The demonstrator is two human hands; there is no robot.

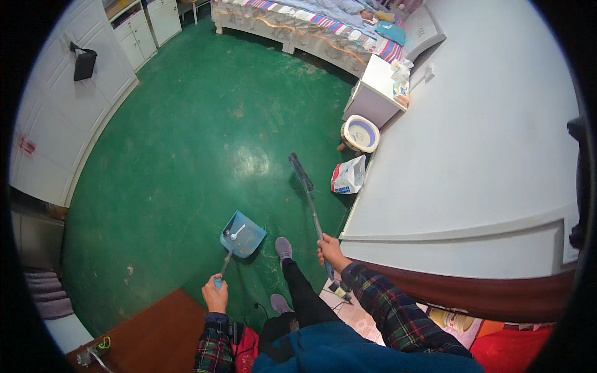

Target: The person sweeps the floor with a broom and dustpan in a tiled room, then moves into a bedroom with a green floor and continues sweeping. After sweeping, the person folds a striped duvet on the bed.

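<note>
My left hand (215, 294) is closed round the handle of a blue dustpan (250, 240), which is held low over the green floor in front of my feet. A white spoon-like piece (237, 232) and some small dark bits lie in the pan. In my right hand (333, 250) is the grey handle of a broom (301, 172). The dark, narrow broom head points away from me, beyond and to the right of the dustpan. Whether its bristles touch the floor I cannot tell.
Right of the broom stand a white bag (349, 174), a basin on a stool (362, 133) and a white bedside cabinet (374, 93) along the wall. A bed (286, 32) is at the far end. White cupboards (78, 74) line the left; a brown tabletop (152, 339) is near left.
</note>
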